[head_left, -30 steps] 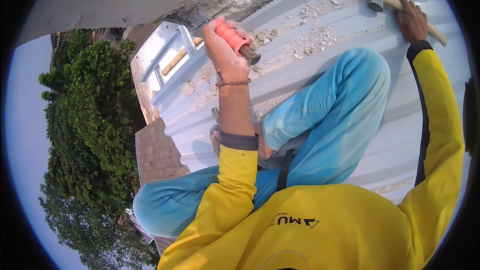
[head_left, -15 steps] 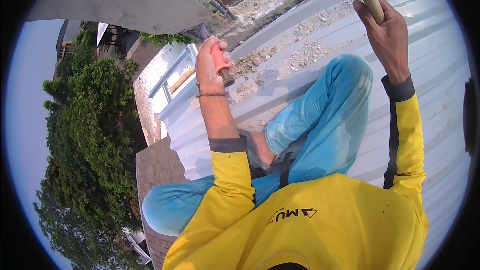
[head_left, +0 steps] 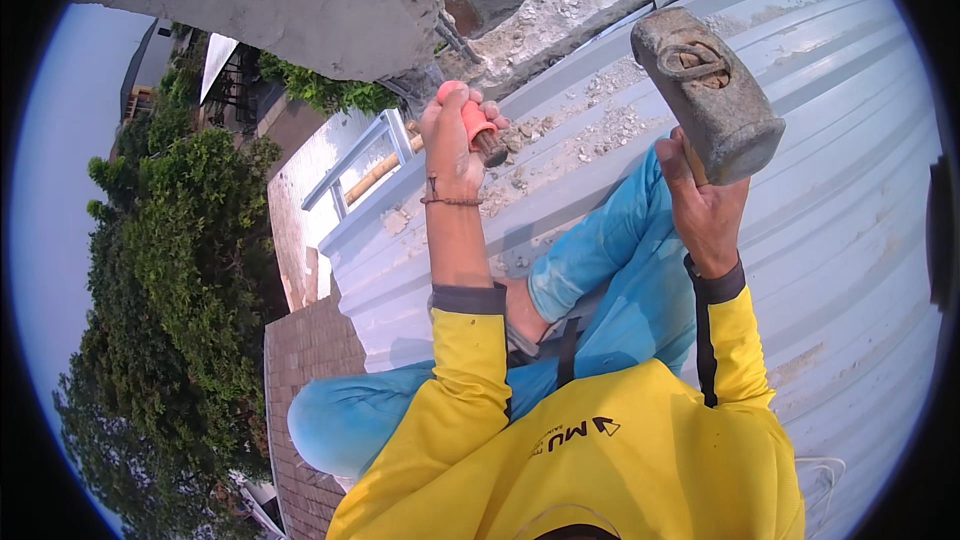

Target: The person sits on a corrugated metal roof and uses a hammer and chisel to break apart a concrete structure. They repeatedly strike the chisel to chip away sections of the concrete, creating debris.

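Observation:
My left hand (head_left: 455,130) is wrapped round the orange grip of a chisel (head_left: 487,145), whose metal striking end sticks out toward me. The chisel's far end is hidden behind the hand, near the broken edge of a concrete wall (head_left: 455,65). In my right hand (head_left: 708,215) is a sledgehammer (head_left: 712,95) with a heavy, worn grey head and a wooden handle. The hammer head is raised to the right of the chisel, apart from it. Grey dust coats the left fingers.
I sit on a ribbed light metal roof (head_left: 830,270), strewn with concrete rubble (head_left: 610,135). A grey concrete slab (head_left: 270,0) juts in at the top. To the left lie a metal frame (head_left: 350,165), a brown tiled roof (head_left: 315,370) and trees (head_left: 180,270) below the edge.
The sledgehammer has come down and nearer to me, its head now fully in view. My left hand with the chisel appears shifted slightly right as the whole view moved.

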A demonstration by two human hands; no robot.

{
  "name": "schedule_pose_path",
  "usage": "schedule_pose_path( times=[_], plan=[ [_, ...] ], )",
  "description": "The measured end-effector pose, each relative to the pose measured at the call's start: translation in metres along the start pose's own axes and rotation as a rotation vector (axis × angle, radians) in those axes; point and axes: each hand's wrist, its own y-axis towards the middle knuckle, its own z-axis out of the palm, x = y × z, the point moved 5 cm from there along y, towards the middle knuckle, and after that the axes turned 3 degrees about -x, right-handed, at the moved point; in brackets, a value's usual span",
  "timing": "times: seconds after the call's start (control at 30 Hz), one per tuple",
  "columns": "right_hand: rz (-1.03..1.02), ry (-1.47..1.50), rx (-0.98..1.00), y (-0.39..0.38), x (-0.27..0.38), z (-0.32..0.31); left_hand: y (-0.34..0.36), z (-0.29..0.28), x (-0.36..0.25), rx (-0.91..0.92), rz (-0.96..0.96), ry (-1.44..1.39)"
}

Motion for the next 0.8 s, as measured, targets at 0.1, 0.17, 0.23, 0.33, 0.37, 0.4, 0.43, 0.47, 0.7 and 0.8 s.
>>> schedule_pose_path(
  times=[0.1,0.17,0.23,0.33,0.37,0.4,0.43,0.47,0.7,0.8],
  plan=[
    [0.188,0.067,-0.01,-0.011,-0.018,-0.004,0.005,0.017,-0.003,-0.038,0.076,-0.038],
    [0.24,0.067,-0.015,-0.013,-0.021,-0.005,0.011,0.021,-0.002,-0.1,0.034,-0.044],
    [0.196,0.059,-0.059,-0.01,-0.015,-0.005,0.015,0.022,-0.003,-0.128,0.011,-0.091],
    [0.118,0.126,-0.177,-0.004,-0.001,-0.003,0.015,0.022,0.0,-0.18,-0.004,-0.093],
    [0.157,0.189,-0.184,-0.005,0.003,0.0,0.016,0.023,-0.001,-0.185,-0.001,-0.093],
    [0.177,0.269,-0.219,-0.007,0.007,0.004,0.016,0.024,0.001,-0.186,-0.009,-0.097],
    [0.167,0.351,-0.179,-0.008,0.013,0.012,0.017,0.026,0.001,-0.181,-0.014,-0.107],
    [0.141,0.452,-0.169,-0.011,0.02,0.019,0.019,0.028,0.002,-0.188,-0.027,-0.139],
    [-0.141,0.952,-0.328,-0.018,0.06,0.039,0.04,0.035,0.001,-0.14,-0.051,-0.188],
    [-0.175,1.061,-0.412,-0.027,0.055,0.06,0.045,0.031,0.001,-0.175,-0.058,-0.203]
  ],
)
